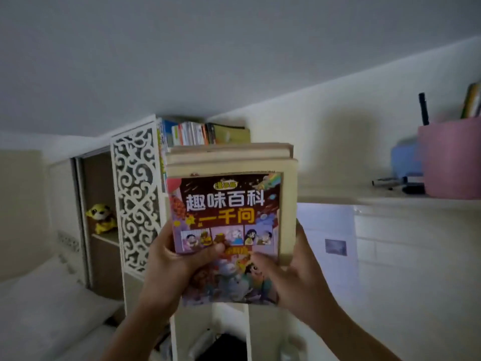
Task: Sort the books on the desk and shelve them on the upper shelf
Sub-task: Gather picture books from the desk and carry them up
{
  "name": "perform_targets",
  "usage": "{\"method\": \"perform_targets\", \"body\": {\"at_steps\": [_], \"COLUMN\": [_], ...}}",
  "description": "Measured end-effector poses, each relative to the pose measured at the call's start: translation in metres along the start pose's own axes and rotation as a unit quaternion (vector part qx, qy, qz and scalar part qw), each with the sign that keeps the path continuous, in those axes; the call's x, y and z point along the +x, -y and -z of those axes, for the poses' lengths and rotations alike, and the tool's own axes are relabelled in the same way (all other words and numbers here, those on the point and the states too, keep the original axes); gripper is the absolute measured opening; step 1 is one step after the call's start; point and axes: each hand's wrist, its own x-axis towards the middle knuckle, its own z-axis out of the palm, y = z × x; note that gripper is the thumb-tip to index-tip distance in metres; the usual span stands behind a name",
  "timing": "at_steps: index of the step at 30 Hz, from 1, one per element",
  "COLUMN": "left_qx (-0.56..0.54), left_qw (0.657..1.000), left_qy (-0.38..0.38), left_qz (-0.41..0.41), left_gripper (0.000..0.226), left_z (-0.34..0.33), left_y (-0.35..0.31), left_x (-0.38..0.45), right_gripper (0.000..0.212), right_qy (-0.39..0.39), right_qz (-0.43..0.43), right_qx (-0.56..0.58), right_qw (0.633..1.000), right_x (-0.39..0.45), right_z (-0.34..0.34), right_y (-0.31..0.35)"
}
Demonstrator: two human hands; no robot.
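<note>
I hold a stack of books (231,162) raised in front of me, tilted up toward the upper shelf (390,198). The nearest book is a colourful comic-cover book (226,204) with Chinese title lettering; thicker cream-edged books lie behind it. My left hand (169,259) grips the stack's lower left edge, thumb on the cover. My right hand (294,272) grips the lower right edge, thumb across the cover. A row of upright books (197,132) stands on the top shelf just behind the stack.
A white carved lattice panel (136,194) stands left of the stack, and a yellow plush toy (101,217) sits in a cubby further left. On the shelf at right are a pink pen holder (450,160), markers (390,181) and a blue object (406,157).
</note>
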Motion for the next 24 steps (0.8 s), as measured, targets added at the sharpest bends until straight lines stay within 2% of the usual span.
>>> {"method": "perform_targets", "body": {"at_steps": [7,12,18,24], "left_qx": [-0.052,-0.085,-0.087,-0.057], "left_qw": [0.995,0.990,0.990,0.991], "left_qy": [0.062,0.088,0.091,0.111], "left_qz": [-0.058,-0.069,-0.070,-0.055], "left_gripper": [0.056,0.064,0.069,0.073], "left_z": [-0.012,-0.048,-0.077,-0.086], "left_y": [-0.007,0.008,0.050,0.079], "left_x": [0.148,0.236,0.274,0.291], "right_gripper": [0.063,0.060,0.060,0.056], "right_qy": [0.002,-0.018,-0.016,-0.008], "right_qz": [0.027,0.003,-0.036,-0.047], "right_qx": [-0.084,-0.126,-0.153,-0.086], "right_qw": [0.996,0.992,0.987,0.995], "right_x": [0.154,0.233,0.261,0.265], "right_z": [0.012,0.042,0.072,0.082], "right_y": [0.021,0.021,-0.014,-0.055]}}
